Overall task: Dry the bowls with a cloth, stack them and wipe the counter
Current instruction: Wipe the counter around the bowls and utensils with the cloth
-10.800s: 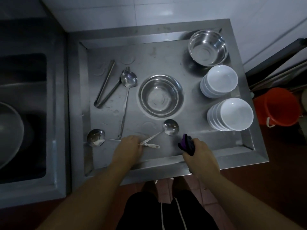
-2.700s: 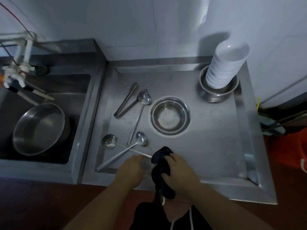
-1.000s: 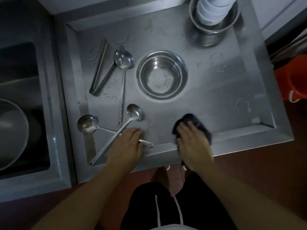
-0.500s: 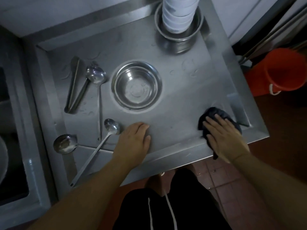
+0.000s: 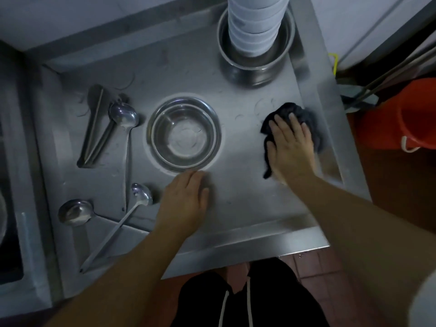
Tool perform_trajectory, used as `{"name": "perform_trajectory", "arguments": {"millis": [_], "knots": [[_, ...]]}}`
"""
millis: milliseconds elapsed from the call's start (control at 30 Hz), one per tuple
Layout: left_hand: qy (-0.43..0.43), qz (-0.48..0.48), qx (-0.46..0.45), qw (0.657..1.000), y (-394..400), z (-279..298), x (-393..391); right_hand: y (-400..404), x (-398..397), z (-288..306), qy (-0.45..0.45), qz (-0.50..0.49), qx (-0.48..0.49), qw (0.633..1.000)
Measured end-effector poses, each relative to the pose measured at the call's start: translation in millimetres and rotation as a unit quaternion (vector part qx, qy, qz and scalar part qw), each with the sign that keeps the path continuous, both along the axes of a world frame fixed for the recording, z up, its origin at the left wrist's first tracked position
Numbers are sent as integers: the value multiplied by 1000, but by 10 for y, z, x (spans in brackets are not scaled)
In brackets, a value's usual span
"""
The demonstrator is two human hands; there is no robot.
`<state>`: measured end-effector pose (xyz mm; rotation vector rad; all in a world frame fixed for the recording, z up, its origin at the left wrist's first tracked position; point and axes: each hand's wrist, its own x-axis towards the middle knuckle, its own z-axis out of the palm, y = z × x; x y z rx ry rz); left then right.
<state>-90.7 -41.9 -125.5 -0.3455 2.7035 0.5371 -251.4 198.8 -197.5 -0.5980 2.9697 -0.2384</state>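
Observation:
My right hand (image 5: 290,145) lies flat, fingers straight, pressing a dark cloth (image 5: 304,114) onto the steel counter (image 5: 247,204) near its right rim. My left hand (image 5: 186,201) rests flat on the counter just in front of a steel bowl (image 5: 184,135) that stands upright in the middle. At the back right a tall stack of white bowls (image 5: 256,27) sits inside a second steel bowl (image 5: 254,69). Faint water rings mark the surface left of the cloth.
Tongs (image 5: 93,123) and a long ladle (image 5: 123,116) lie at the left. Two more ladles (image 5: 139,201) (image 5: 74,212) lie crossed at the front left. A sink (image 5: 7,208) adjoins on the left. An orange bucket (image 5: 405,114) stands on the floor at the right.
My right hand has slid the cloth away from the front right corner toward the back along the right rim. My left hand shifted slightly toward the steel bowl.

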Motion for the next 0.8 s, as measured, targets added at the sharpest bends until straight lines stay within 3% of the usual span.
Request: {"name": "perform_trajectory", "arguments": {"millis": [67, 133, 233, 300, 367, 467, 633, 700, 800], "knots": [[2, 30, -17, 999, -35, -5, -105, -259, 187, -28, 4, 12, -24, 1000], [2, 53, -24, 998, -52, -3, -191, -280, 540, -61, 9, 134, -73, 988], [1, 65, -28, 997, -43, -3, -288, 54, 885, -67, -30, 344, -97, 933], [-4, 75, -26, 997, -47, 4, -336, 283, 763, -88, -43, 403, -80, 911], [-8, 81, -20, 996, -40, 12, -367, 421, 377, -142, -25, 371, -57, 926], [-8, 97, -4, 995, 7, 17, -369, 409, -398, -140, 29, 205, -49, 977], [-11, 121, 24, 992, 128, 17, -324, -529, -744, -88, 26, -39, -41, 998], [-9, 131, 27, 991, 148, 16, -316, -882, -648, -90, 20, -51, -64, 996], [-4, 137, 26, 990, 151, 26, -340, -1084, -397, -142, 33, 112, -98, 988]]}}
